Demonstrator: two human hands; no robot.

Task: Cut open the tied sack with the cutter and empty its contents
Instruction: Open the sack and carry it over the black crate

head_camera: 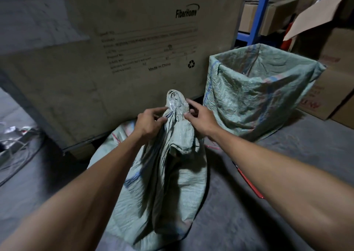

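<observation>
A pale green woven sack (pixel 164 183) stands on the floor in front of me, its neck bunched and wrapped with clear tape (pixel 176 102) at the top. My left hand (pixel 150 123) pinches the neck from the left, just under the tape. My right hand (pixel 201 117) grips the neck from the right, fingertips at the tape. A thin red object (pixel 249 183), perhaps the cutter, lies on the floor under my right forearm, mostly hidden.
A second green woven sack (pixel 258 89) stands open to the right. A large cardboard crate (pixel 122 49) rises right behind the tied sack. Cardboard boxes (pixel 329 74) and a blue shelf post (pixel 258 13) fill the right. Cables (pixel 17 155) lie at left on the grey floor.
</observation>
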